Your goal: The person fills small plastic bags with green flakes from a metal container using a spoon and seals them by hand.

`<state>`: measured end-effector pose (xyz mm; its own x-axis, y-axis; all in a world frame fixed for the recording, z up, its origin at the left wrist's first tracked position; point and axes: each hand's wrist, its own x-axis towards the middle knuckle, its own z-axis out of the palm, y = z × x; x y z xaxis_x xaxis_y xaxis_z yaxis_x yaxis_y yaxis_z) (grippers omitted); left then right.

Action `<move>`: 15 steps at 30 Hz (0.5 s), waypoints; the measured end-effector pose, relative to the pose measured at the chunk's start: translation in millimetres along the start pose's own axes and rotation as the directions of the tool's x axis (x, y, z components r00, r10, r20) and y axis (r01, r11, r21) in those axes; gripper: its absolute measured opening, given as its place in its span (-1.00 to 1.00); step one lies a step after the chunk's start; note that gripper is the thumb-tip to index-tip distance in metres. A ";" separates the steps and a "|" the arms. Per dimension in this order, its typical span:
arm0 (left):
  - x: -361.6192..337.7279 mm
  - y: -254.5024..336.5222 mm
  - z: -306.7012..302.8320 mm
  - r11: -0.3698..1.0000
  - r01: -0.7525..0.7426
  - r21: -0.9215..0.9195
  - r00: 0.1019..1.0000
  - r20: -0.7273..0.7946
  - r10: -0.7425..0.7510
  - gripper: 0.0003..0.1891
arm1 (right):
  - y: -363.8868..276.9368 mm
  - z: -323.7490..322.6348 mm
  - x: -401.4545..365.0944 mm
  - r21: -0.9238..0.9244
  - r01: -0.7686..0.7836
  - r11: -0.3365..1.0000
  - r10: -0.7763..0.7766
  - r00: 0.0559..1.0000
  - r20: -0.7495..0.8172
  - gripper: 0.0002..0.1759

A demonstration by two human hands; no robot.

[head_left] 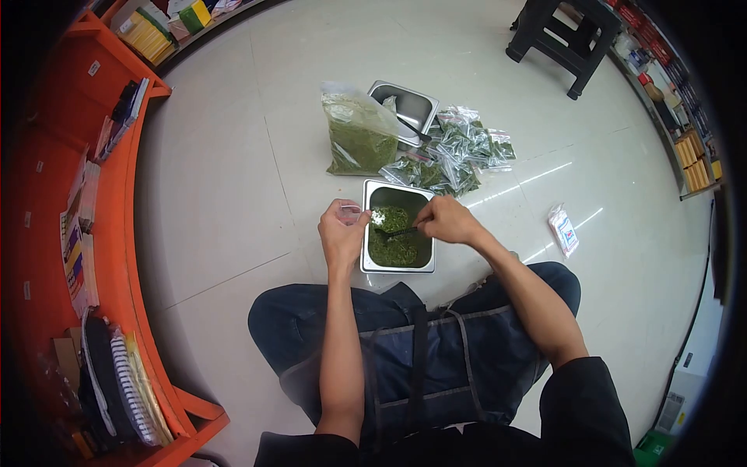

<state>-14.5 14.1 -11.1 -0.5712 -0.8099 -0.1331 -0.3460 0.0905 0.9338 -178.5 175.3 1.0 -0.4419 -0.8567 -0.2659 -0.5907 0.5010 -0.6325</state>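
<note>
Right hand (445,220) grips a black spoon (397,233) inside the metal tub (398,268); left hand (342,229), half-curled, pinches a little clear bag (349,215) at the tub's left rim.

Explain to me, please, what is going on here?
Someone's left hand holds a small clear bag at the left edge of a metal pan. The right hand holds a black utensil in the green leafy material inside the pan. Beyond it are a large bag of green material and a pile of small filled bags.
</note>
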 end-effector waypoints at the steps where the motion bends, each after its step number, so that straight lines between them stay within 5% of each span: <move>1: 0.0 -0.5 -1.4 1.000 -0.003 -0.004 1.000 0.000 0.003 -0.74 | 11.3 0.4 6.4 0.143 0.018 0.990 -0.027 0.998 0.062 -0.65; 8: 2.4 -0.5 -9.7 0.996 -0.005 0.086 0.999 -0.046 0.009 -0.78 | 30.7 0.1 22.1 0.476 -0.249 0.844 0.097 0.942 0.321 -0.69; 15: 5.5 -6.8 -13.0 0.997 0.012 0.080 0.992 -0.128 -0.002 -0.78 | 50.1 -18.0 22.1 0.596 -0.247 0.764 0.089 0.956 0.281 -0.84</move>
<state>-5.6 1.5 -13.8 -0.4709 -0.8775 -0.0915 -0.4113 0.1266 0.9027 -230.0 183.7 -23.4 -0.2853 -0.8084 -0.5150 0.0598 0.5212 -0.8513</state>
